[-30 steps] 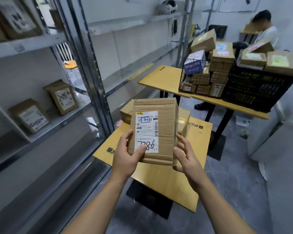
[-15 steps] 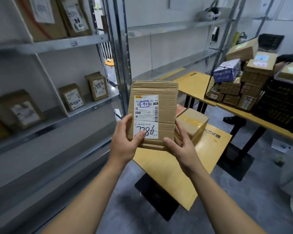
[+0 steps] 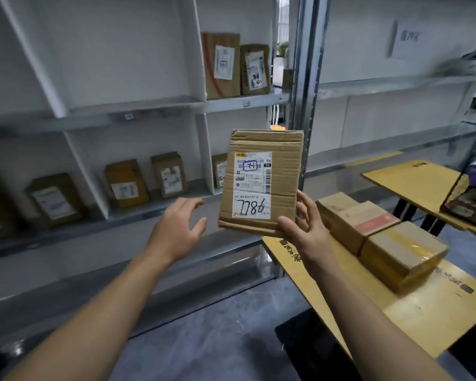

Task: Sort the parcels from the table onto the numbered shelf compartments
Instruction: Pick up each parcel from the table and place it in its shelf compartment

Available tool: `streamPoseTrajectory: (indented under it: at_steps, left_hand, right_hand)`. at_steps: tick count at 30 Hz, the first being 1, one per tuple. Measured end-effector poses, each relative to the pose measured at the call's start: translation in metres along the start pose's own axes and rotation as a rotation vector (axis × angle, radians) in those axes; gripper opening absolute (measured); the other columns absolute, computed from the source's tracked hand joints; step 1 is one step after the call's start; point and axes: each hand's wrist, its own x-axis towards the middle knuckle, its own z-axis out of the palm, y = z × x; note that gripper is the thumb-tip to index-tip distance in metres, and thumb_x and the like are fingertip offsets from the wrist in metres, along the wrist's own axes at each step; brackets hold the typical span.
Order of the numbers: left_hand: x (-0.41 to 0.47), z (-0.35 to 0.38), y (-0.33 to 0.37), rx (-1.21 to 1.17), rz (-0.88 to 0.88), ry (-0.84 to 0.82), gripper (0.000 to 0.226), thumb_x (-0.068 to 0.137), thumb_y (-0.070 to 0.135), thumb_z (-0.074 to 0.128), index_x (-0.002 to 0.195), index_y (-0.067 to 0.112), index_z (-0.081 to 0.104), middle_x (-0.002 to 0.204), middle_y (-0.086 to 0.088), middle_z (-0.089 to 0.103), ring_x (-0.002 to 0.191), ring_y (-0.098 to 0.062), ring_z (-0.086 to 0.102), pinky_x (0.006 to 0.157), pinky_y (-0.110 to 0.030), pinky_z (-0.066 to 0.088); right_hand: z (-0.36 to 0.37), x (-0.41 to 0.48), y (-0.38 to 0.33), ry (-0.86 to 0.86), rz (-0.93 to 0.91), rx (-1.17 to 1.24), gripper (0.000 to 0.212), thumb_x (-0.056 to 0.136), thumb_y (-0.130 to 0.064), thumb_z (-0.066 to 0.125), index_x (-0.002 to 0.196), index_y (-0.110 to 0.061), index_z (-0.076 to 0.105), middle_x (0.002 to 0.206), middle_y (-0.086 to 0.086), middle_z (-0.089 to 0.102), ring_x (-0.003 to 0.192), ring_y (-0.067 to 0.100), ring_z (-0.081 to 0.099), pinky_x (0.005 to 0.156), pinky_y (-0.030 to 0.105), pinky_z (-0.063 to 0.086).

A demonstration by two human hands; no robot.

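parcel (image 3: 260, 182) pinched upright by right hand (image 3: 305, 232), label readable for sorting | left hand (image 3: 176, 229) spread, beside parcel | shelf (image 3: 154, 108) behind parcel

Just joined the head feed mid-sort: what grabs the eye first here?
The cardboard parcel held upright at centre frame, its white label hand-marked 7786, is gripped at its lower right corner by the right hand. The left hand hovers open just left of it, not touching. Behind, shelf compartments hold upright labelled parcels; more boxes lie on the yellow table at right.
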Motion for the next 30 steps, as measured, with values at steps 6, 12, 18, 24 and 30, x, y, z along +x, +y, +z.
streamPoseTrajectory:
  at_steps: [6, 12, 18, 24, 30]
  left_hand:
    - [-0.042, -0.08, -0.088, 0.352, -0.073, -0.027, 0.047, 0.093, 0.042, 0.055, 0.136, 0.026, 0.046, 0.133, 0.003, 0.052, 0.117, -0.019, 0.051, 0.095, -0.04, 0.047]
    - [-0.091, -0.163, -0.168, 0.629, -0.18, -0.133, 0.052, 0.094, 0.048, 0.047, 0.141, 0.026, 0.04, 0.136, 0.001, 0.049, 0.12, -0.021, 0.048, 0.097, -0.04, 0.044]
    - [-0.146, -0.239, -0.235, 0.729, -0.338, -0.22, 0.049, 0.096, 0.045, 0.043, 0.139, 0.023, 0.041, 0.133, -0.005, 0.049, 0.12, -0.027, 0.047, 0.095, -0.043, 0.042]
    - [-0.184, -0.291, -0.284, 0.73, -0.465, -0.168, 0.048, 0.096, 0.045, 0.044, 0.138, 0.022, 0.042, 0.134, -0.005, 0.049, 0.121, -0.027, 0.047, 0.092, -0.041, 0.041]
    - [-0.2, -0.324, -0.323, 0.7, -0.507, -0.093, 0.051, 0.096, 0.045, 0.043, 0.142, 0.023, 0.038, 0.134, -0.003, 0.048, 0.12, -0.026, 0.046, 0.094, -0.042, 0.041]
  right_hand:
    - [0.108, -0.006, -0.006, -0.12, -0.02, 0.05, 0.08, 0.067, -0.057, 0.086, 0.135, -0.059, 0.044, 0.144, -0.008, 0.051, 0.131, 0.02, 0.054, 0.101, 0.054, 0.052]
    - [0.234, -0.021, -0.012, -0.278, -0.055, 0.118, 0.078, 0.069, -0.053, 0.085, 0.135, -0.059, 0.045, 0.146, -0.007, 0.048, 0.133, 0.023, 0.051, 0.101, 0.055, 0.052]
    - [0.342, -0.039, -0.013, -0.395, -0.053, 0.176, 0.083, 0.065, -0.057, 0.087, 0.137, -0.056, 0.046, 0.147, -0.006, 0.048, 0.133, 0.026, 0.053, 0.099, 0.056, 0.053]
    - [0.419, -0.047, -0.019, -0.488, -0.077, 0.148, 0.083, 0.066, -0.062, 0.086, 0.138, -0.056, 0.044, 0.149, -0.005, 0.047, 0.135, 0.027, 0.05, 0.1, 0.057, 0.052]
    - [0.481, -0.041, -0.023, -0.571, -0.08, 0.164, 0.081, 0.069, -0.053, 0.084, 0.139, -0.054, 0.045, 0.144, -0.009, 0.05, 0.13, 0.022, 0.054, 0.098, 0.051, 0.055]
